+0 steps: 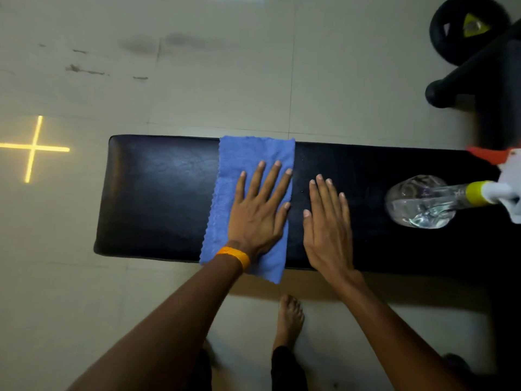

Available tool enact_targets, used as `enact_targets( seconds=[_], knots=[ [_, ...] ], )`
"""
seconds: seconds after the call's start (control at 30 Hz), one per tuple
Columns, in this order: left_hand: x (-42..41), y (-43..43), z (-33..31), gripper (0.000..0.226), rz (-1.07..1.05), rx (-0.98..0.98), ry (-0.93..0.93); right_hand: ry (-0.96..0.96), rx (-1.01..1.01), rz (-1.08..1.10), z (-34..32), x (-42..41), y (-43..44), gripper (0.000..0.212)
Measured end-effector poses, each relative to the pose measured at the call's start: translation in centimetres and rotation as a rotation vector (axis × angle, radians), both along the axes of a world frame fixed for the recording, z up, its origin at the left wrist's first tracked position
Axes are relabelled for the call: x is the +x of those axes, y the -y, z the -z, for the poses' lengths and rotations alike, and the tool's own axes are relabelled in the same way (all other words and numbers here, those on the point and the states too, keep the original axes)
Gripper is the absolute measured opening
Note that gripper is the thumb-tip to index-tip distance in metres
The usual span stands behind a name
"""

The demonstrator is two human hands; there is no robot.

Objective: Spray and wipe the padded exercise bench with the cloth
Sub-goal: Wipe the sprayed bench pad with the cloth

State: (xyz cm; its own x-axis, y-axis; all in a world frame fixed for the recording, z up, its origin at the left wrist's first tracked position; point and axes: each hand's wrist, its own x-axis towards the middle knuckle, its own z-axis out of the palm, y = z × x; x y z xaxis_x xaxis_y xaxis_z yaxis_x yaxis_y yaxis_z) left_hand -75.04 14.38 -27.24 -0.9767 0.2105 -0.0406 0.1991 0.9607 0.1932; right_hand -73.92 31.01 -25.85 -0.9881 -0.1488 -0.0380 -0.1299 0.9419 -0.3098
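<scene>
Head view, looking straight down.

- Bench (158,193): black padded top, running left to right across the frame over a pale tiled floor (197,80).
- Cloth (242,153): blue, laid flat across the width of the pad, left of centre. Its near end hangs over the bench's near edge.
- Left hand (259,210): palm down on the cloth, fingers straight and spread, pressing it to the pad. Orange wristband (234,256) on this wrist.
- Right hand (327,221): palm down on bare pad just beside the cloth's right edge, fingers straight and close together, holding nothing.
- Spray bottle (420,201): clear, partly filled with liquid, lying on its side on the pad well right of the hands. It has a yellow collar and a white trigger head with a red nozzle at the frame's right edge.
- Floor: yellow cross of light (33,148) to the left of the bench; black weight plate (468,26) top right; one bare foot (290,314) below the bench's near edge.
</scene>
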Motion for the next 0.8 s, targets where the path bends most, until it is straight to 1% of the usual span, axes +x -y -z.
enact_targets(
  seconds=[0.1, 0.17, 0.23, 0.3, 0.33, 0.37, 0.4, 0.47, 0.5, 0.6, 0.67, 0.73, 0.8],
  knots=[
    [0.0, -1.1, -0.6, 0.061, -0.050, 0.034, 0.031, 0.008, -0.116, 0.075, -0.7, 0.2, 0.6, 0.058],
    [-0.2, -1.1, -1.5, 0.059, -0.062, 0.166, 0.040, -0.017, -0.185, 0.184, -1.5, 0.1, 2.2, 0.059],
    [-0.3, 0.6, -2.3, 0.056, -0.120, 0.302, -0.020, -0.071, -0.247, 0.224, -2.1, -0.2, 5.0, 0.058],
    [-0.3, 3.7, -2.7, 0.052, -0.254, 0.262, -0.144, -0.065, -0.334, 0.174, -1.9, -0.6, 8.5, 0.057],
    [-0.2, 5.3, -2.8, 0.052, -0.321, 0.222, -0.162, -0.036, -0.359, 0.129, -1.7, -0.8, 10.4, 0.057],
    [-0.1, 6.8, -2.8, 0.052, -0.360, 0.190, -0.152, -0.004, -0.334, 0.080, -1.3, -0.9, 12.1, 0.056],
    [-0.1, 8.0, -2.8, 0.053, -0.361, 0.168, -0.131, 0.014, -0.251, 0.028, -0.7, -0.9, 13.3, 0.057],
    [-0.4, 9.5, -2.6, 0.052, -0.287, 0.153, -0.100, 0.025, -0.020, -0.082, 0.3, -1.1, 14.0, 0.061],
    [-0.8, 9.8, -2.5, 0.051, -0.239, 0.153, -0.097, 0.027, 0.054, -0.130, 0.6, -1.3, 13.5, 0.063],
    [-2.9, 9.9, -2.0, 0.053, -0.149, 0.154, -0.095, -0.004, 0.112, -0.165, 0.8, -2.4, 9.3, 0.066],
    [-4.4, 9.1, -1.5, 0.056, -0.090, 0.145, -0.065, -0.013, 0.164, -0.067, 0.9, -4.1, 5.1, 0.066],
    [-5.6, 7.5, -0.8, 0.058, -0.010, 0.138, -0.040, 0.003, 0.208, 0.126, 0.8, -6.3, 1.1, 0.065],
    [-6.1, 6.1, -0.2, 0.060, 0.041, 0.123, -0.035, 0.022, 0.208, 0.346, 0.7, -7.6, 0.2, 0.065]
  ],
)
